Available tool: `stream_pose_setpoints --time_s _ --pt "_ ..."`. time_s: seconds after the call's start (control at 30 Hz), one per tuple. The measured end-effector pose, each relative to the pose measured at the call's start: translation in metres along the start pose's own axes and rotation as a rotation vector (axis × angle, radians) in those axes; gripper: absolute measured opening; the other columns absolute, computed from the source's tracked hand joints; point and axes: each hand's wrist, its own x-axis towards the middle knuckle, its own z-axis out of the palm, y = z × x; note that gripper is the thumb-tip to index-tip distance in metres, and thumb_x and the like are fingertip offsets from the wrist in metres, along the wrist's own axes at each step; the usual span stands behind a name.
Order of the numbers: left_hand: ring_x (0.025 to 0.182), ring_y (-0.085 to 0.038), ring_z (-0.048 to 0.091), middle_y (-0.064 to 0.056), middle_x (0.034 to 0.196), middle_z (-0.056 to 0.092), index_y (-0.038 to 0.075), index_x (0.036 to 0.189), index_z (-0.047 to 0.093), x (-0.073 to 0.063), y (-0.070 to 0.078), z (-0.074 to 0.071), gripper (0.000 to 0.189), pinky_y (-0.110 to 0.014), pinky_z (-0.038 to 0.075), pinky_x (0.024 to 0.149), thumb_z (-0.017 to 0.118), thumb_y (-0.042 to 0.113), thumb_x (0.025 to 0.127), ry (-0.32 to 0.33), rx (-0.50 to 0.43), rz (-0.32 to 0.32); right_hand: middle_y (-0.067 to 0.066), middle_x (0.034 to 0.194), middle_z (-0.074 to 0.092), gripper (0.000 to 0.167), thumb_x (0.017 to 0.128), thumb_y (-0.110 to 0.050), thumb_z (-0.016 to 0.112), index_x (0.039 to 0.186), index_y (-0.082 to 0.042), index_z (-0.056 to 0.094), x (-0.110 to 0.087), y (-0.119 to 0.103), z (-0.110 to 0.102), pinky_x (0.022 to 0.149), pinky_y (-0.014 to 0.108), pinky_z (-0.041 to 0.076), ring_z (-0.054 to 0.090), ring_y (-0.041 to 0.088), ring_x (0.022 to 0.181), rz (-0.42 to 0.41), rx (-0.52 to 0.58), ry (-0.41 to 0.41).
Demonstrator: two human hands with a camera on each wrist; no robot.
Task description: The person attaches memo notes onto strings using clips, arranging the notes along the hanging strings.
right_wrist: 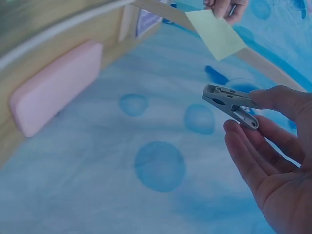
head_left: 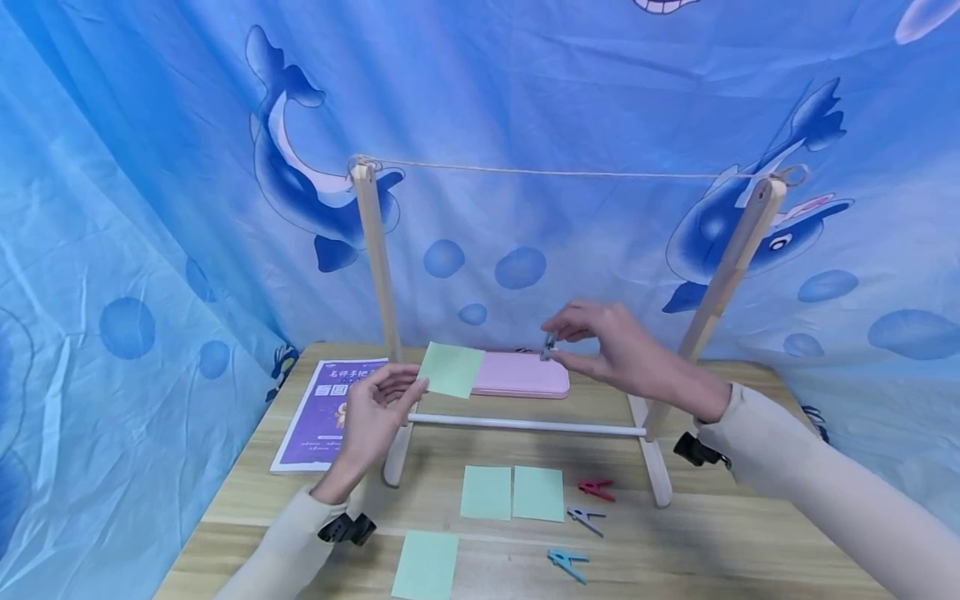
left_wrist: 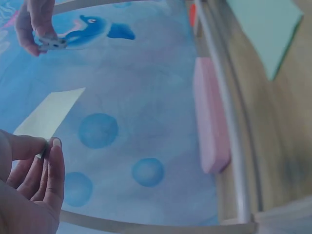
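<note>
My left hand [head_left: 381, 408] pinches a light green sticky note [head_left: 451, 370] by its left edge, thumb against fingers, above the table inside the wooden frame. In the left wrist view the note [left_wrist: 51, 114] stands up from the fingertips. My right hand [head_left: 611, 346] holds a grey clothespin [head_left: 549, 345] between thumb and fingers, over the right end of a pink case [head_left: 525, 375]. The right wrist view shows this clothespin [right_wrist: 231, 105] with its handle ends between thumb and fingertips. Both hands are below the string [head_left: 562, 172] tied across the frame's posts.
On the table lie several green notes [head_left: 486, 492], with red [head_left: 597, 489], grey [head_left: 586, 521] and blue [head_left: 567, 563] clothespins to their right. A purple booklet [head_left: 318, 421] lies at the left. The frame's white crossbar [head_left: 525, 425] runs low in front of the pink case.
</note>
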Motion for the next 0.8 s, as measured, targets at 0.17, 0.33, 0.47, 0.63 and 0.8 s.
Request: stream_pose_setpoints --time_s 0.17,0.33,0.47,0.63,0.8 --pt "0.091 -0.014 0.077 -0.026 0.108 0.075 -0.005 0.117 0.071 0.01 0.009 0.005 0.025 -0.025 0.064 0.085 0.075 0.006 0.095 0.023 -0.056 0.058 0.011 0.115 0.076 0.034 0.088 -0.005 0.082 0.121 -0.003 0.073 0.019 -0.01 -0.013 0.087 0.034 0.066 0.077 0.024 0.098 -0.022 -0.001 0.02" --pt "0.089 -0.014 0.077 -0.018 0.107 0.075 -0.004 0.119 0.071 0.021 0.018 0.012 0.026 -0.025 0.065 0.084 0.075 0.006 0.095 0.083 -0.102 0.102 0.011 0.114 0.078 0.034 0.088 -0.006 0.083 0.12 -0.005 0.073 0.031 -0.016 -0.023 0.086 0.034 0.066 0.077 0.025 0.099 -0.024 0.01 0.053" --pt "0.085 -0.014 0.076 -0.009 0.101 0.074 -0.007 0.118 0.071 0.028 0.027 0.014 0.025 -0.026 0.065 0.081 0.075 0.0 0.094 0.141 -0.16 0.147 0.01 0.112 0.078 0.028 0.088 -0.007 0.083 0.114 -0.005 0.075 0.039 -0.02 -0.026 0.087 0.034 0.066 0.077 0.024 0.1 -0.027 0.025 0.079" --pt "0.086 -0.012 0.075 -0.002 0.101 0.073 -0.009 0.12 0.07 0.037 0.04 0.014 0.027 -0.024 0.065 0.082 0.073 -0.003 0.094 0.166 -0.186 0.207 0.009 0.11 0.079 0.026 0.089 -0.011 0.083 0.113 -0.006 0.076 0.051 -0.026 -0.03 0.089 0.036 0.066 0.077 0.022 0.1 -0.017 0.038 0.092" --pt "0.087 -0.014 0.076 -0.002 0.101 0.074 -0.009 0.121 0.07 0.048 0.056 0.014 0.027 -0.025 0.065 0.083 0.072 -0.001 0.096 0.192 -0.211 0.261 0.008 0.103 0.08 0.025 0.091 -0.014 0.082 0.114 -0.006 0.076 0.068 -0.033 -0.037 0.087 0.034 0.065 0.077 0.019 0.094 -0.04 0.036 0.13"
